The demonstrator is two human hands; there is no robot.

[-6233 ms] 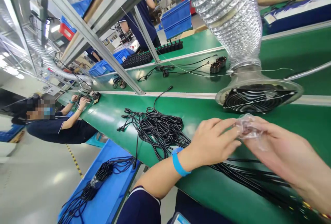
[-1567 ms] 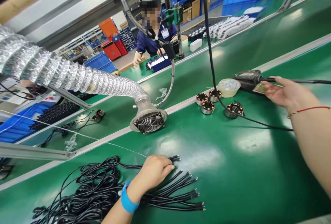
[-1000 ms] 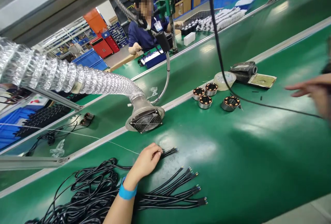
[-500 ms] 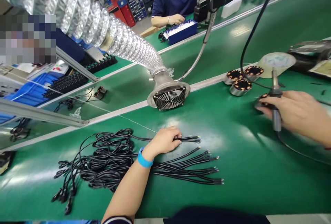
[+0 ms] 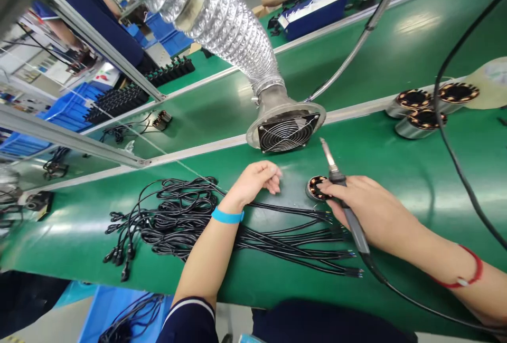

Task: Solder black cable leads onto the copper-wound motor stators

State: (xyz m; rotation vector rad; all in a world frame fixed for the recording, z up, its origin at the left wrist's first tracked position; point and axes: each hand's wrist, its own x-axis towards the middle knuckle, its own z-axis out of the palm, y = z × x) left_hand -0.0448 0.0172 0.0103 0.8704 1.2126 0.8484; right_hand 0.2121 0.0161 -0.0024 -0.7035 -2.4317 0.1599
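My left hand [image 5: 259,180], fingers curled, is raised just above the black cables [image 5: 174,221]. A thin solder wire [image 5: 182,165] runs down from the upper left to this hand; where it passes between the fingers is hidden. My right hand [image 5: 368,211] is closed around the grey handle of a soldering iron [image 5: 356,229], its metal tip pointing up and away. The same hand's fingertips grip the rim of a motor stator [image 5: 316,189] with copper windings, near the cables' stripped ends [image 5: 352,254].
Several stators [image 5: 415,126] stand at the right by the metal rail. A fume extraction hood [image 5: 287,126] on a silver duct hangs over the bench middle. A dark iron cable [image 5: 447,137] loops at the right. Across the bench, a co-worker's hands are above a blue bin [image 5: 317,16].
My right hand has brought the soldering iron and stator leftward to the cable ends. My left hand has lifted off the cables. The view has shifted left.
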